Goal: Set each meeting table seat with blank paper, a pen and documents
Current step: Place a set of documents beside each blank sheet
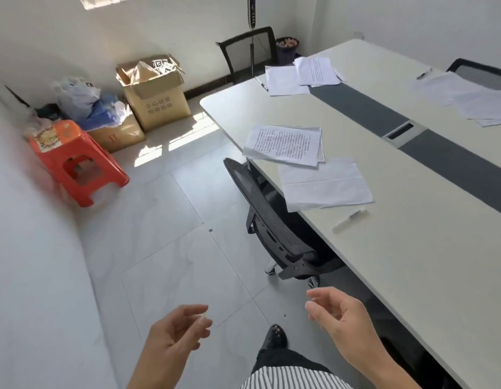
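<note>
On the long white meeting table (412, 262), the nearest seat has printed documents (284, 144), a blank sheet (325, 183) and a clear pen (350, 219). The far end seat has a blank sheet (284, 80), printed documents (318, 71) and a pen (261, 83). Across the table lie more papers (465, 95) and a pen (424, 73). My left hand (173, 338) and my right hand (339, 313) hover low over the floor beside the table, fingers loosely curled, holding nothing.
A black mesh chair (266, 217) is tucked under the near table edge; another chair (249, 50) stands at the far end and a third (479, 73) across. An orange stool (75, 161), cardboard boxes (154, 96) and bags line the left wall.
</note>
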A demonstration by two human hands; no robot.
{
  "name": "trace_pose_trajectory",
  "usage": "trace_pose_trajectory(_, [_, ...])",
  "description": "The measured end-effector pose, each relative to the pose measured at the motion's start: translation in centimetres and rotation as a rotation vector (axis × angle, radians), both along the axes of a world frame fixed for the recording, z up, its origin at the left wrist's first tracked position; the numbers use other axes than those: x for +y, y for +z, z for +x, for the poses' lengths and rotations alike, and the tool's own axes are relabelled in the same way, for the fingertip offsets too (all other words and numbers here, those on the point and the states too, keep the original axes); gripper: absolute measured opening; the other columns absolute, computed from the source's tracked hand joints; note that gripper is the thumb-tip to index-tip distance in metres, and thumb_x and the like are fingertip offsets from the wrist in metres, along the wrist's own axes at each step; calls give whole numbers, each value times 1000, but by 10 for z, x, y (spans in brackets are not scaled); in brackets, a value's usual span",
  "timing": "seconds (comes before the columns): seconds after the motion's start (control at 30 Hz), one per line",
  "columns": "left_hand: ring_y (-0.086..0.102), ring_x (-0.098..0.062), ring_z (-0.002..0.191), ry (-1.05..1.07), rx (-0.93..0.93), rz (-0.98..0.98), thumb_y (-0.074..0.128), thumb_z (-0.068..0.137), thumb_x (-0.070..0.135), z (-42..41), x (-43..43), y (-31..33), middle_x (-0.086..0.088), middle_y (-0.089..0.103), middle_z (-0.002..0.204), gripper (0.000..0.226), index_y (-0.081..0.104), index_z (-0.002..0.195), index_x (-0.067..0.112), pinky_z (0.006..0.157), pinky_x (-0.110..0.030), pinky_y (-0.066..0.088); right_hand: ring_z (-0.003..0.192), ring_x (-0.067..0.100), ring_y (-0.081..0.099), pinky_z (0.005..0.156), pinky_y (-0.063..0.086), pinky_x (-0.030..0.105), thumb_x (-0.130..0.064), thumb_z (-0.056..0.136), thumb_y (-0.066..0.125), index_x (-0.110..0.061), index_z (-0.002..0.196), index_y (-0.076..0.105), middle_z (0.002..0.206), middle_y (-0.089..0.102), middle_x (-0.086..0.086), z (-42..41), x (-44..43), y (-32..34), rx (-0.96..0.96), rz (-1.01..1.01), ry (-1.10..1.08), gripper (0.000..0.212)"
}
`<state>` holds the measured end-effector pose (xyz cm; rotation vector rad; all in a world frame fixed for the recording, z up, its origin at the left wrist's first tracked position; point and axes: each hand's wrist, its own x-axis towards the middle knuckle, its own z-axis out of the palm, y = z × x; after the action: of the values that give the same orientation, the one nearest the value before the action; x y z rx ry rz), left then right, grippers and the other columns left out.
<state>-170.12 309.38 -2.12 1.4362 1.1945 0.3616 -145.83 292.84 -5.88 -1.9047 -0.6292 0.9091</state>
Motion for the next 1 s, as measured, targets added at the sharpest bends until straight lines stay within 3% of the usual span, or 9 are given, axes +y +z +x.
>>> trace_pose_trajectory(0.17, [72,-20,76,-24,-40,42,73,77,36,42,85,25,-8,76,83,26,72,94,17,70,-36,55,77,16,68,78,56,37,-21,84,75,-31,93,73,82,74,-1,42,92,15,-1,50,15,14])
trace_pose_trajectory(0.27, [73,-22,76,-33,-37,38,69,77,22,64,124,25,-9,76,83,19,72,94,14,68,-35,55,78,21,69,73,58,28,-20,84,74,-30,95,72,82,74,2,64,133,22,3,74,-15,15])
trace_pose_trajectory(0.4, [72,-31,78,-124,-3,-5,66,85,4,92,183,13,-11,76,79,11,72,92,11,65,-33,55,76,16,69,74,57,33,-25,84,74,-34,94,72,81,73,-3,88,173,13,-19,40,-102,13])
trace_pose_trajectory(0.47, [71,-34,81,-180,-4,-41,78,77,20,108,221,14,-11,75,78,16,72,90,12,67,-38,55,77,16,69,74,58,35,-27,84,74,-34,94,72,81,73,-4,94,191,4,-20,14,-173,13])
trace_pose_trajectory(0.53, [72,-27,77,-253,17,-17,85,51,55,125,264,14,-9,76,79,57,72,90,16,67,-37,56,78,18,69,73,59,37,-27,84,74,-34,94,72,81,74,-3,98,210,-1,-20,-1,-253,12])
trace_pose_trajectory(0.57, [73,-24,76,-285,16,-1,82,48,61,135,287,15,-8,76,80,62,72,90,17,66,-35,56,78,18,69,74,59,38,-28,84,73,-35,94,72,82,74,-3,98,221,-3,-18,-9,-294,12])
trace_pose_trajectory(0.67, [72,-30,81,-392,-8,7,72,81,16,171,354,15,-7,77,81,11,72,93,14,68,-36,55,80,16,70,79,58,39,-28,85,72,-34,94,71,83,74,-4,97,256,-2,-2,-29,-426,11])
trace_pose_trajectory(0.7, [72,-30,81,-443,-5,21,66,85,8,183,375,16,-7,77,82,11,71,93,13,69,-36,55,79,14,70,79,58,39,-27,85,72,-34,95,71,84,74,-4,96,267,0,5,-29,-470,12])
trace_pose_trajectory(1.0, [71,-17,74,-816,-7,8,65,87,8,308,450,24,-5,77,84,12,70,95,16,70,-32,54,77,18,70,72,53,28,-20,84,75,-36,91,73,83,73,-3,87,305,0,45,-56,-812,18])
